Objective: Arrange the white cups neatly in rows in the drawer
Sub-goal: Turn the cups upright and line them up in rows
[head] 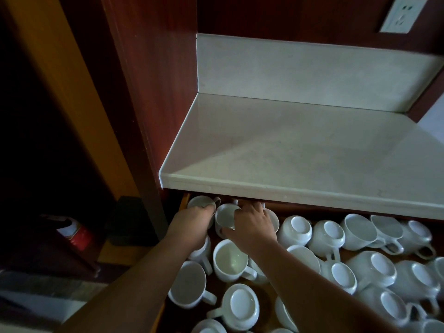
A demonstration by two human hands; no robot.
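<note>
No legible brand, label or writing appears on any item; the red can (80, 236) at lower left carries a pale band, but its marking is too dim to read.

The white cups (336, 255) are glossy, round-bodied, each with one loop handle. They fill the open drawer (184, 200) below the pale surface (300, 150). Most on the right side lie upside down, foot rings facing up, tilted and touching one another in no clear order. Several on the left side stand upright with the mouth up, including one cup (231, 259) near the drawer centre-left and one (189, 284) nearer the front.

Left hand (192, 224): reaches to the rear left corner of the drawer, fingers curled over the rim of an upright corner cup (200, 201). How firm the grip is cannot be determined.

Right hand (253, 224): placed just beside the left, fingers spread, thumb against the near wall of an upright rear cup (225, 216) and fingers extending past its far side under the surface edge. The grip is partly open around this cup; a full closure cannot be confirmed.

A white wall socket (401, 15) sits at upper right.
</note>
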